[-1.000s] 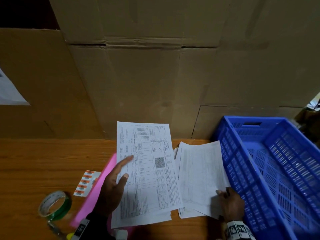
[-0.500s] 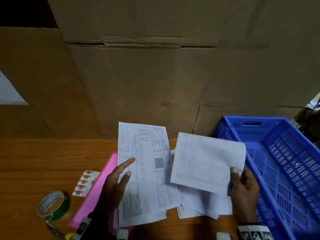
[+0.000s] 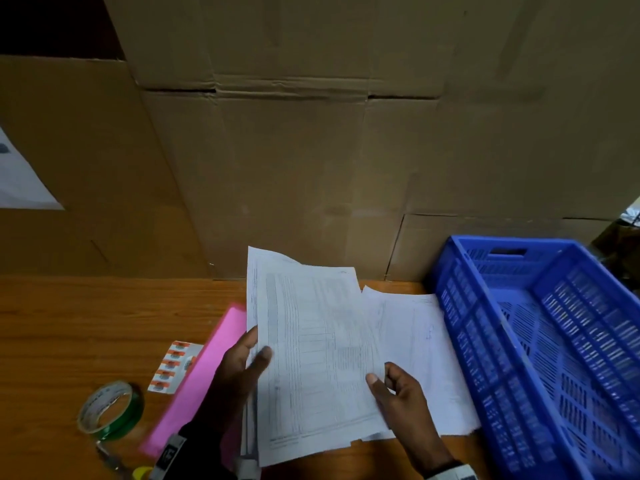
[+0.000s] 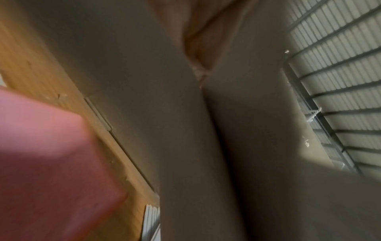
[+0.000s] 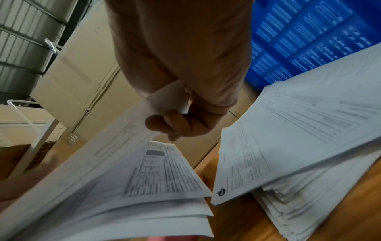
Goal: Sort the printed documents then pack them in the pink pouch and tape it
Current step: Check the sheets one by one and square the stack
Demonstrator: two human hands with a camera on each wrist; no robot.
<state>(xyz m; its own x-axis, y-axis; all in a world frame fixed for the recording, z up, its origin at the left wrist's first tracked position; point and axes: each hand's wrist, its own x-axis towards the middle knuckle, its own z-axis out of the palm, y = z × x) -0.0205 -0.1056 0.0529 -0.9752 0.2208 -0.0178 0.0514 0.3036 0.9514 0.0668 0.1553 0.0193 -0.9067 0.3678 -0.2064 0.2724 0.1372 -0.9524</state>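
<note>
In the head view a printed sheet (image 3: 311,358) hangs over the left pile of documents. My left hand (image 3: 242,368) holds its left edge, with the thumb on top. My right hand (image 3: 388,386) pinches its right edge; the right wrist view shows my right hand (image 5: 173,117) with thumb and fingers closed on that sheet (image 5: 115,146) above the left pile (image 5: 156,187). The right pile (image 3: 422,358) lies flat beside the crate. The pink pouch (image 3: 207,368) lies under and left of the left pile, and shows blurred (image 4: 41,163) in the left wrist view. A green tape roll (image 3: 110,410) lies at the front left.
A blue plastic crate (image 3: 485,341) stands at the right on the wooden table (image 3: 86,323). Cardboard boxes (image 3: 294,168) wall off the back. A strip of orange stickers (image 3: 173,365) lies left of the pouch. A metal tool with a yellow part (image 3: 117,462) lies near the front edge.
My right hand lifted a sheet off the right pile and carried it left over the left pile. My left hand, flat on that pile before, now holds the sheet's left edge.
</note>
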